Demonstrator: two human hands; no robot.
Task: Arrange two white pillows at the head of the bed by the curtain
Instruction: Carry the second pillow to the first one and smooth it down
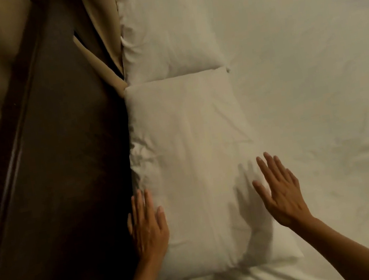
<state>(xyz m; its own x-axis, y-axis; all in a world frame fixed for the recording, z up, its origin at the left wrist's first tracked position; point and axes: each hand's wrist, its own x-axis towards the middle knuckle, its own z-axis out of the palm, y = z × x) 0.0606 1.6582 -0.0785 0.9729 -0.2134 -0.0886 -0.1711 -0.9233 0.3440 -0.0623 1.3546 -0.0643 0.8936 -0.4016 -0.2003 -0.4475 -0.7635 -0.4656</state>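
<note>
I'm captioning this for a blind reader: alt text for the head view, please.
Two white pillows, near pillow and far pillow, lie end to end along the bed beside a tan curtain. Open left hand and right hand flank the near one.

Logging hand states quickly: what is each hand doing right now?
Left hand: open, flat against the near pillow's left edge, holding nothing.
Right hand: open, fingers spread over the near pillow, holding nothing.

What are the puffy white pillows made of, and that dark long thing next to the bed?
The near pillow and the far pillow look like soft matte white cloth, probably cotton, over a squashy filling: they wrinkle and bulge. The dark ledge beside them looks like polished dark wood, since a faint shine runs along its edge, though dim light leaves that uncertain.
</note>
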